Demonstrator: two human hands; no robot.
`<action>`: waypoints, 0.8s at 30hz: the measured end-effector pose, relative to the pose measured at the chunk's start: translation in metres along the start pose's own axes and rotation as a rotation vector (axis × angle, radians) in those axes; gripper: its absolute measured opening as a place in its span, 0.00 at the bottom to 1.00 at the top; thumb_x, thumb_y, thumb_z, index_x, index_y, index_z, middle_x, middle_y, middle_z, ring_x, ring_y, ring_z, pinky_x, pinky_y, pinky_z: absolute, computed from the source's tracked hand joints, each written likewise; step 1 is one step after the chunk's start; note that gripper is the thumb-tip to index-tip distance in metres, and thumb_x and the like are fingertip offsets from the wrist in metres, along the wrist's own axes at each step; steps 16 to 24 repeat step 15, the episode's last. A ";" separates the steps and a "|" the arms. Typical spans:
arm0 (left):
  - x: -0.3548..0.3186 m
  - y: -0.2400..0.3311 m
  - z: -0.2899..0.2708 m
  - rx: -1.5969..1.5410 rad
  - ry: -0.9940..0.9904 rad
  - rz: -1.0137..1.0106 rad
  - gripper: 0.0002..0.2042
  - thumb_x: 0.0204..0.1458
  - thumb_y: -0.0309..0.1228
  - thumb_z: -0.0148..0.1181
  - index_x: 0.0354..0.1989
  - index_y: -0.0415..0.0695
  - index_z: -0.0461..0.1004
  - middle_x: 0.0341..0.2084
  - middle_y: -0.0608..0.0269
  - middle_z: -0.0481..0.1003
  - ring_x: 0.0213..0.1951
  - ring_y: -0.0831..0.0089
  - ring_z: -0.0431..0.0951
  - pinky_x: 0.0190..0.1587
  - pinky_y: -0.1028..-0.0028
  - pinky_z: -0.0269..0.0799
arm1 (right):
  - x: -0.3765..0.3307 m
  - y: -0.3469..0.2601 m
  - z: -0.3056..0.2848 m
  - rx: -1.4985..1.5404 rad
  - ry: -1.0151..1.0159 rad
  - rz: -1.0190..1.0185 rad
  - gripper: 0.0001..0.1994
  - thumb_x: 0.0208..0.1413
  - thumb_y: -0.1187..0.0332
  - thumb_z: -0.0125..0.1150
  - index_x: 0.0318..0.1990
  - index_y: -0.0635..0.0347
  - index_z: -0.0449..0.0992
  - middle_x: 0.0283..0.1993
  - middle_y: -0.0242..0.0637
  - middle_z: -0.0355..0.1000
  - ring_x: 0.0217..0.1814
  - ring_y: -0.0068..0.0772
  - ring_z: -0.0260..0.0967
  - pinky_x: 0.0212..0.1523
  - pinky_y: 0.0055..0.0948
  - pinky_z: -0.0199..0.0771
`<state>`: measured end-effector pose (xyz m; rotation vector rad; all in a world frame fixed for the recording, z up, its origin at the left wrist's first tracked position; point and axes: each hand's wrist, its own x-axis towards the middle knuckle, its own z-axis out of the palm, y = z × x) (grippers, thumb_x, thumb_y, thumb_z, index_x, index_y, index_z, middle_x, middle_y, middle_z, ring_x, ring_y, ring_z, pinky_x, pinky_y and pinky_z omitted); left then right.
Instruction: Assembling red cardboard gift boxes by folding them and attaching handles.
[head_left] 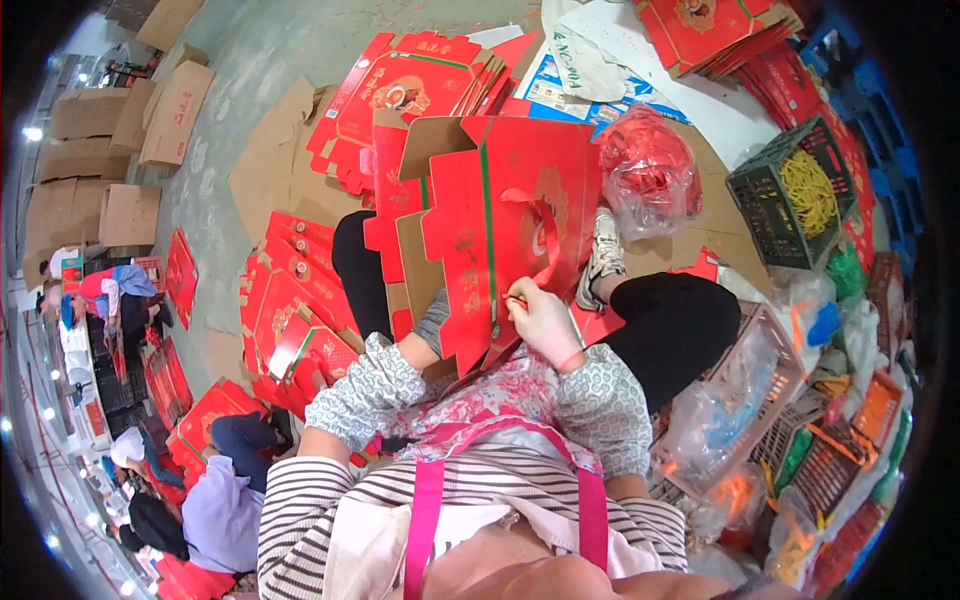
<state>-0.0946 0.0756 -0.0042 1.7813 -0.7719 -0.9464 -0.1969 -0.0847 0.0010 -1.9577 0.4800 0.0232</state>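
My right hand (pixel 543 322) pinches a thin gold piece against the red folded cardboard carton (pixel 500 225), below its red ribbon handle (pixel 545 235); my left hand is hidden behind that carton, its grip unseen.

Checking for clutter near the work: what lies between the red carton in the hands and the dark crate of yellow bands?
In the head view, a clear bag of red handles lies between the red carton and the dark crate, on brown cardboard.

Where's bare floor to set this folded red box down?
Bare concrete floor shows to the left, between the brown cartons and the flat red boxes. The right is crowded: bag of red handles, green crate, baskets. Right hand grips the box.
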 end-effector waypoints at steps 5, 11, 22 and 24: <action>-0.001 -0.005 -0.001 0.373 0.046 0.274 0.11 0.43 0.28 0.59 0.37 0.43 0.72 0.32 0.57 0.73 0.36 0.61 0.74 0.38 0.68 0.70 | -0.003 -0.002 0.002 -0.022 0.000 0.025 0.07 0.52 0.66 0.53 0.35 0.56 0.68 0.26 0.44 0.73 0.31 0.48 0.72 0.30 0.43 0.70; 0.000 -0.004 -0.001 0.333 -0.015 0.200 0.11 0.44 0.28 0.61 0.37 0.43 0.72 0.33 0.59 0.73 0.36 0.64 0.74 0.38 0.67 0.70 | -0.004 0.005 0.007 -0.094 -0.021 0.058 0.08 0.52 0.63 0.54 0.33 0.56 0.69 0.26 0.45 0.73 0.30 0.48 0.73 0.29 0.45 0.69; -0.005 -0.004 -0.004 -0.336 0.007 -0.072 0.15 0.46 0.29 0.61 0.44 0.47 0.69 0.35 0.57 0.74 0.36 0.63 0.75 0.39 0.66 0.70 | -0.004 0.020 -0.001 0.610 -0.123 0.211 0.12 0.54 0.57 0.54 0.33 0.57 0.70 0.27 0.39 0.76 0.29 0.43 0.74 0.30 0.41 0.70; -0.005 -0.004 -0.004 -0.336 0.007 -0.072 0.15 0.46 0.29 0.61 0.44 0.47 0.69 0.35 0.57 0.74 0.36 0.63 0.75 0.39 0.66 0.70 | -0.004 0.020 -0.001 0.610 -0.123 0.211 0.12 0.54 0.57 0.54 0.33 0.57 0.70 0.27 0.39 0.76 0.29 0.43 0.74 0.30 0.41 0.70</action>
